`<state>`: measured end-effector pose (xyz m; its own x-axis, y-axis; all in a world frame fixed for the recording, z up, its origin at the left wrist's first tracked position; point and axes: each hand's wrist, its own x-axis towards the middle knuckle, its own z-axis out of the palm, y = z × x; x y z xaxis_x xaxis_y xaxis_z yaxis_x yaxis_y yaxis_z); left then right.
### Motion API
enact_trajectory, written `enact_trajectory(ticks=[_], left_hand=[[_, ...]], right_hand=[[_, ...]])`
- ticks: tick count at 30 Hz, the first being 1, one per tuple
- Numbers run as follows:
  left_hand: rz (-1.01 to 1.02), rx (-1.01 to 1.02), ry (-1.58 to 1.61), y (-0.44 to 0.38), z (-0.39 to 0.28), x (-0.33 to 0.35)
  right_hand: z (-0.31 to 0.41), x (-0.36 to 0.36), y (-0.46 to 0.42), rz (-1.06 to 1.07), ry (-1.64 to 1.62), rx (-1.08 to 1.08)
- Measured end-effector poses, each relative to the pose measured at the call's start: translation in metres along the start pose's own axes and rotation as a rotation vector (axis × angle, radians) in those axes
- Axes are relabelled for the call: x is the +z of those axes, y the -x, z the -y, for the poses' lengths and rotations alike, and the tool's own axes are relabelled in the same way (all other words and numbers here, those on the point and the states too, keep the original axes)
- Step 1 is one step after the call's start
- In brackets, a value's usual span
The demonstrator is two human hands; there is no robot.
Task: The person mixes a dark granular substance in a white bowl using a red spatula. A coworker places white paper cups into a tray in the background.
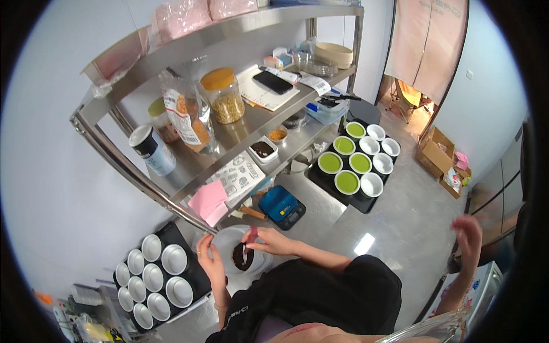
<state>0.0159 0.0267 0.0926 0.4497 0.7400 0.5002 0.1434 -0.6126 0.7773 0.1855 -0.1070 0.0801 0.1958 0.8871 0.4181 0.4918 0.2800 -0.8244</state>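
A translucent plastic mixing bowl stands in front of me with a dark brown mass at its bottom. My left hand lies against the bowl's left rim, fingers curved around the edge. Over the bowl's right side, my right hand grips a spatula with a reddish handle. The spatula's pale lower end reaches down into the dark mass. Just beyond the bowl is a black kitchen scale with a blue top.
Left of me, a black tray bears several round metal cake tins. Ahead right, another dark tray holds white cups, several with green filling. A steel shelf overhangs the counter beyond the bowl. Another person's hand is raised at right.
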Motion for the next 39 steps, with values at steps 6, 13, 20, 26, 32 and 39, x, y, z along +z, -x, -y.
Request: enact_trajectory(ticks=[6, 13, 20, 26, 32, 39], left_hand=[[-0.167, -0.102, -0.277, 0.033, 0.048, -0.028], [-0.183, -0.438, 0.079, 0.079, 0.104, -0.019], [-0.200, -0.422, 0.258, 0.087, 0.140, 0.014], [-0.158, -0.502, 0.322, 0.080, 0.128, 0.015], [-0.097, -0.515, 0.271, 0.083, 0.117, 0.001], [-0.055, -0.606, 0.267, 0.085, 0.134, -0.003]], right_hand=[[0.031, 0.011, -0.019, -0.011, -0.057, 0.042], [0.022, 0.017, -0.040, 0.152, -0.435, 0.120], [0.007, 0.024, -0.052, 0.212, -0.390, 0.234], [0.017, 0.021, -0.058, 0.181, -0.524, 0.165], [0.010, 0.018, -0.021, 0.076, -0.404, 0.024], [0.007, 0.002, 0.011, 0.043, -0.214, 0.020]])
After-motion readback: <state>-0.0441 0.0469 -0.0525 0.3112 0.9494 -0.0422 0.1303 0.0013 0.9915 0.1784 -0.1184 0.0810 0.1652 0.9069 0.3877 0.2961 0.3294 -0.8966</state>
